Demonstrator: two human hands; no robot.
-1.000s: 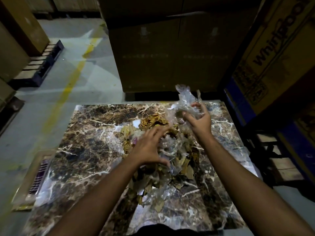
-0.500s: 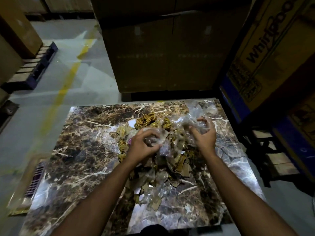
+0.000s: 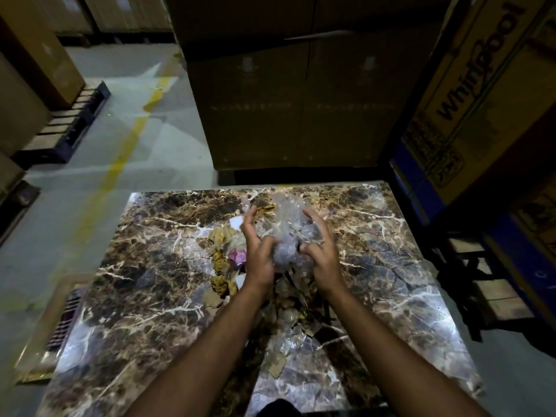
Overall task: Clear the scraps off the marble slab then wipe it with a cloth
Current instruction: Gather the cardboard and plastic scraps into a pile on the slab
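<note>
Above the middle of the veined brown marble slab, a crinkled wad of clear plastic sits squeezed between the left hand and right hand, fingers curled around it. Beneath them, torn tan cardboard scraps and more film lie heaped on the glossy stone.

A single head-worn camera looks steeply forward and down, close over the brown white-veined marble slab, cardboard cartons beyond.
</note>
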